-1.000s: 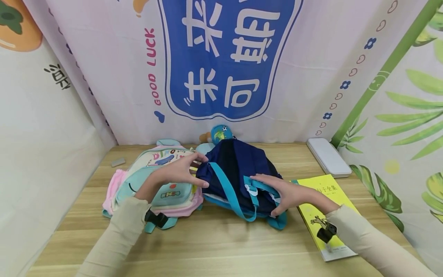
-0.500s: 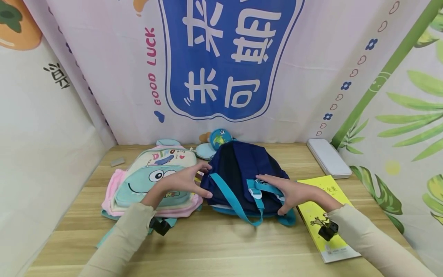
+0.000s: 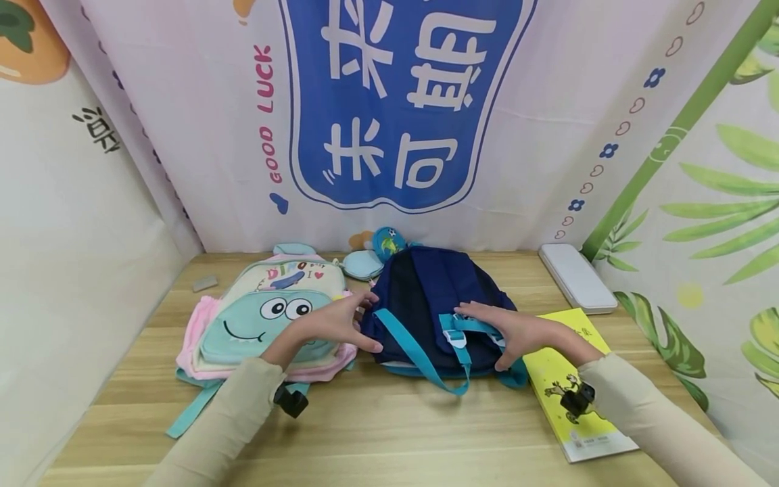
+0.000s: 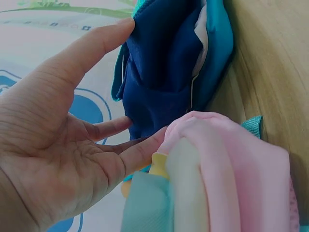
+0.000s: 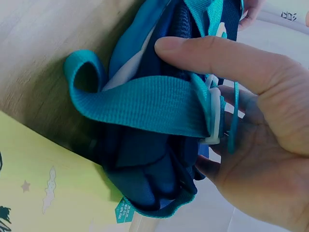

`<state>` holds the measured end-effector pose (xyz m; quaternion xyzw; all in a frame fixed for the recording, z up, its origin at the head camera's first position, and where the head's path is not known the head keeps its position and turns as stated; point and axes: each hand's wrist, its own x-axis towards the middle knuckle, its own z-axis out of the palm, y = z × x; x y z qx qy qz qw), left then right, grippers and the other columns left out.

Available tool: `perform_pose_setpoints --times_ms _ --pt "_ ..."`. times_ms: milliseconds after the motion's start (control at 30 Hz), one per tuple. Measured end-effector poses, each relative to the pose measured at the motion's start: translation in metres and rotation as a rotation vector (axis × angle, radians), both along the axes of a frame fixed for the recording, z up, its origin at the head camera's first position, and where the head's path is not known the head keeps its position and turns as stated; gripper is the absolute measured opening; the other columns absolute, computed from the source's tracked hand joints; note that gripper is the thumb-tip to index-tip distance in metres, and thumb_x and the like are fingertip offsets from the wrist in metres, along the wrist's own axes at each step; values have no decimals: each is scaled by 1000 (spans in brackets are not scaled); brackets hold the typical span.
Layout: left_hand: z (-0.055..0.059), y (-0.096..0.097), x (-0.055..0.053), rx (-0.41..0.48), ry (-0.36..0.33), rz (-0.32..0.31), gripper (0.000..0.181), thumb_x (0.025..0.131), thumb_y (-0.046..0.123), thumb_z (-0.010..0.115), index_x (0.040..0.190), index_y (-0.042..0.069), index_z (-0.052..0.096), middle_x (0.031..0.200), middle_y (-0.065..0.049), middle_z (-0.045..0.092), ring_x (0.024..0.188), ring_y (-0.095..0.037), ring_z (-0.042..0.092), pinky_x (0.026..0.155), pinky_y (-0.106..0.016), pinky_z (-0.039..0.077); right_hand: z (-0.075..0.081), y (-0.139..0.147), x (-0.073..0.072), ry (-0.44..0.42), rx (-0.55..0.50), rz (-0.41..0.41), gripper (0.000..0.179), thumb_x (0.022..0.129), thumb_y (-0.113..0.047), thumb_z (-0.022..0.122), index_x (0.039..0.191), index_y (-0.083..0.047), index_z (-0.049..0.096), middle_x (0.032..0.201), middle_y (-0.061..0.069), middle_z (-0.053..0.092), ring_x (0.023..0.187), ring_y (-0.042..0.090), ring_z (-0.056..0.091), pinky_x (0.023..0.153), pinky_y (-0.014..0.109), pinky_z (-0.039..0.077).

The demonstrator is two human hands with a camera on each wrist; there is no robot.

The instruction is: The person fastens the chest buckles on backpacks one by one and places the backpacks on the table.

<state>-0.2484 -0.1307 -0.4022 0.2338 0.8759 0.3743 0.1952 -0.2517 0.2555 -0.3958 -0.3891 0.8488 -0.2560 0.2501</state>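
A navy blue backpack [image 3: 441,270] lies between my hands, its back panel and teal straps [image 3: 414,347] facing up. My left hand [image 3: 341,321] is at its left side; in the left wrist view the thumb tip touches the navy fabric [image 4: 157,72], with the fingers stretched out below. On the right side, my right hand [image 3: 520,331] rests with the thumb along the side [image 5: 169,46] and the other fingers behind the strap and white buckle [image 5: 213,116]. A pink and mint dinosaur backpack [image 3: 280,277] lies just left, close against the left fingers.
A yellow book [image 3: 566,399] lies at the right, partly under the right forearm. Behind it is a white flat case [image 3: 578,277]. Small round pouches [image 3: 363,264] sit by the back curtain, and a small grey block [image 3: 204,283] lies at the left.
The navy backpack has shifted to the right and settled flatter, with both hands moving along. More of the dinosaur's face shows, and a mint strap now extends at the dinosaur backpack's lower left.
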Motion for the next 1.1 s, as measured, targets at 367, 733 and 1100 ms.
perform_pose_setpoints --times_ms 367,733,1100 --pt "-1 5 1 -38 -18 3 92 79 34 89 149 6 37 149 -17 46 130 -33 53 107 -48 49 0 0 -6 8 23 24 109 73 -3 88 160 -3 23 169 25 12 154 51 6 114 76 21" --pt "-1 8 -1 -160 -18 -40 91 77 36 90 145 3 39 132 -15 56 114 -27 58 103 -45 51 2 -8 -8 39 85 46 108 71 -2 89 160 -5 27 168 24 19 155 49 12 115 74 25" --pt "-4 12 1 -199 2 -66 95 76 38 91 145 0 38 120 -12 58 105 -22 57 100 -42 50 -1 -12 -2 54 83 15 109 70 3 88 160 -6 28 168 23 19 155 48 13 114 71 29"
